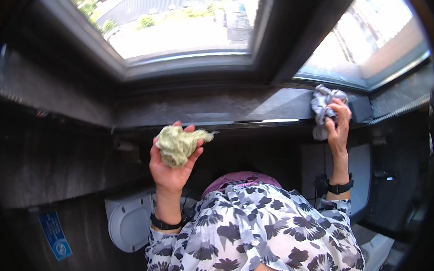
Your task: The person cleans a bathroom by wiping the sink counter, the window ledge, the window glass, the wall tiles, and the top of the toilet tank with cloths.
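Observation:
A crumpled pale yellow-green cloth (176,144) rests in my left hand (173,173), palm up, with the fingers curled loosely around it. This hand is in front of the dark windowsill (208,106), left of centre. Over at the right end of the sill, my right hand (340,124) grips a bunched grey-lilac cloth (324,101). That cloth lies against the sill's edge, just below the right window pane (365,38). Close beside it stands a small dark block (360,110) in the sill's corner.
A large window frame (188,69) rises behind the sill. Below to the left is a white toilet with its lid (131,226) down. A white basin (360,173) with a dark tap (385,174) is at right. On the left dark wall hangs a blue sign (55,235) bearing writing.

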Tool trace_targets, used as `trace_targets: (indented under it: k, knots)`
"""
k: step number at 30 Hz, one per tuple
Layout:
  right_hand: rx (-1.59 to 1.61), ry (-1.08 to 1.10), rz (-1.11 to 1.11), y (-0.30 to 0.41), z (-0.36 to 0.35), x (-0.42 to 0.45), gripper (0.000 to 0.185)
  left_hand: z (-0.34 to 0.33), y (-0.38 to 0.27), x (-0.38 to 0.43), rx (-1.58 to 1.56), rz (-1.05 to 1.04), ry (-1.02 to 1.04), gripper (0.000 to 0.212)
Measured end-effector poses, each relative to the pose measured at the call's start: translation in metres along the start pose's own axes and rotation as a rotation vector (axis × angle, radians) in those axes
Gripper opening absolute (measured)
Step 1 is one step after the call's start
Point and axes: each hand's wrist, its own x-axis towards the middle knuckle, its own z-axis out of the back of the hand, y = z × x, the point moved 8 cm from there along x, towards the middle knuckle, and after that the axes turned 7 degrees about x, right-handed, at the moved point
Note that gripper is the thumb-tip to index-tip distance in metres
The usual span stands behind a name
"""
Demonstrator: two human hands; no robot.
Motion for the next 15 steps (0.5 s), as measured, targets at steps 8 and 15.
trace_targets:
  k: [8, 15]
  knots:
    - [-0.006, 0.14, 0.181, 0.079, -0.117, -0.012, 0.043, 0.004, 0.006, -0.021, -0.119, -0.043, 0.027, 0.07]
    - [0.126, 0.422, 0.553, 0.202, -0.23, -0.003, 0.055, 0.035, 0.003, -0.081, -0.004, -0.308, -0.227, 0.058]
